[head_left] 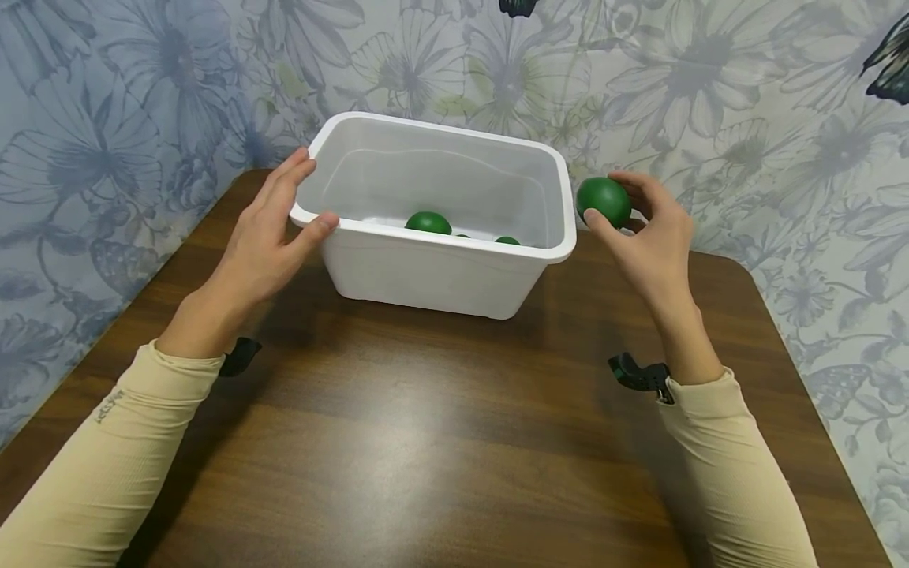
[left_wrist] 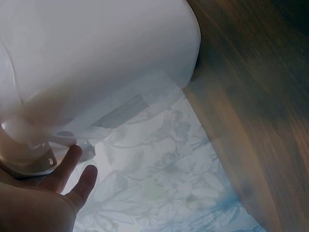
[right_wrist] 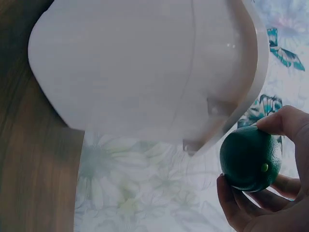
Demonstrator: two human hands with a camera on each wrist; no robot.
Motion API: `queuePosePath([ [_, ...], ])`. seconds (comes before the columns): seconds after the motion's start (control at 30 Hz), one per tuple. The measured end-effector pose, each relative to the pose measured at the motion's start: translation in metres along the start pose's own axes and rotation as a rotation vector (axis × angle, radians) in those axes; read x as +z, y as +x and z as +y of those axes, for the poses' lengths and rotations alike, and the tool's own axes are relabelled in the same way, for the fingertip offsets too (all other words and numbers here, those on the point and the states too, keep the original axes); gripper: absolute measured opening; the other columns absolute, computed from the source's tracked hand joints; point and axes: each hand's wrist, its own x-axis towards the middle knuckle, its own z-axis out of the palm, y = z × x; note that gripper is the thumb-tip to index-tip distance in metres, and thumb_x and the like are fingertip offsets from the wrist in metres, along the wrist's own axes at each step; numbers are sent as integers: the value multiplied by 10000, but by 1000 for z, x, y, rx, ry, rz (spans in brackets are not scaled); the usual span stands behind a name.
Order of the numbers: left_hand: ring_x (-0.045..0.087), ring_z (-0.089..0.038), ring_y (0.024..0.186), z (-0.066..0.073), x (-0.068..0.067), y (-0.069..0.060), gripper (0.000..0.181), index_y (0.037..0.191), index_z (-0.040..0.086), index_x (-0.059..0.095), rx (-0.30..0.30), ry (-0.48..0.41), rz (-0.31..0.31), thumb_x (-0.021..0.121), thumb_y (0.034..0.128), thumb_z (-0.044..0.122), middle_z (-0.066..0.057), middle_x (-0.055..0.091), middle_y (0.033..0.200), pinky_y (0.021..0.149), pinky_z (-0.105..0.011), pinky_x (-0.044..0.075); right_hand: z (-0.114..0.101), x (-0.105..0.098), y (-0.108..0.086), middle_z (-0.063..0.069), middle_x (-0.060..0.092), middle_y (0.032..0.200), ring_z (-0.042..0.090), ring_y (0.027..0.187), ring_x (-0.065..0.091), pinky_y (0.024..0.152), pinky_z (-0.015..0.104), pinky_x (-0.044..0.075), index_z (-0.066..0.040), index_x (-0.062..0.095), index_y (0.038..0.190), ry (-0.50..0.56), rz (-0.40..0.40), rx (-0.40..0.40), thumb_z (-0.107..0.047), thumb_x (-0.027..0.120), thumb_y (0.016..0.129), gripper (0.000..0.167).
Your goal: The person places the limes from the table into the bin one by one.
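Observation:
A white plastic tub [head_left: 426, 276] stands on the table with its open top up. Dark green fruits lie inside, the largest visible fruit [head_left: 428, 222] near the middle; the front wall partly hides them. My left hand [head_left: 263, 229] rests at the tub's left end, fingers extended along the rim and thumb on the front edge. Just outside the right end, my right hand [head_left: 653, 229] holds up another dark green, rounded fruit [head_left: 604, 202] between thumb and fingers. That fruit shows a small pale stem spot in the right wrist view [right_wrist: 250, 158]. It is apart from the tub.
The brown wooden table [head_left: 398, 442] extends in front of the tub. A wall with floral paper [head_left: 696, 95] rises behind and at both sides. Dark mounts [head_left: 639, 375] sit at both wrists, by the pale yellow sleeves [head_left: 738, 465].

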Motion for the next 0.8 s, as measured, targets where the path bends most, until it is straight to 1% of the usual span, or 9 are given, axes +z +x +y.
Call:
queuePosePath([
  [0.13,288,-262,1597,0,0,0,801,1656,177,354,0,2,-3,608,1020,592,73,256,1742,1264,-571,265,-25,2,-5,159,727,1262,121,1098,701,812,130,540,17,685,1317,45,9,-29,-95,795,893,452],
  [0.27,290,-263,1596,-1,0,0,795,1653,173,361,5,-1,6,607,1022,589,52,265,1742,1266,-568,263,-31,8,-5,152,722,1257,93,1085,690,810,143,545,24,683,1316,90,-1,-72,-84,804,886,460],
  [0.4,290,-260,1597,-2,0,0,798,1652,170,363,8,0,10,607,1021,592,57,265,1741,1270,-559,261,-35,14,-5,145,719,1262,88,1087,683,817,148,549,23,679,1318,134,-41,-109,-82,804,887,461],
  [0.5,296,-262,1594,-2,1,0,799,1651,168,364,12,0,11,613,1019,589,54,269,1740,1271,-550,265,-34,19,-5,146,719,1270,97,1104,679,850,164,562,34,672,1321,159,-74,-144,-47,809,877,471],
  [0.63,301,-260,1592,-2,1,0,793,1649,169,369,13,-3,15,618,1019,582,55,275,1738,1272,-543,267,-21,30,-3,104,717,1281,128,1131,684,915,199,568,2,675,1333,159,-110,-205,-27,833,860,499],
  [0.8,300,-260,1592,-2,1,0,797,1646,162,373,17,-1,16,616,1018,588,56,276,1737,1271,-541,268,-8,40,-3,21,738,1266,160,1124,715,974,216,531,-85,697,1333,114,-128,-269,-117,863,853,509],
])
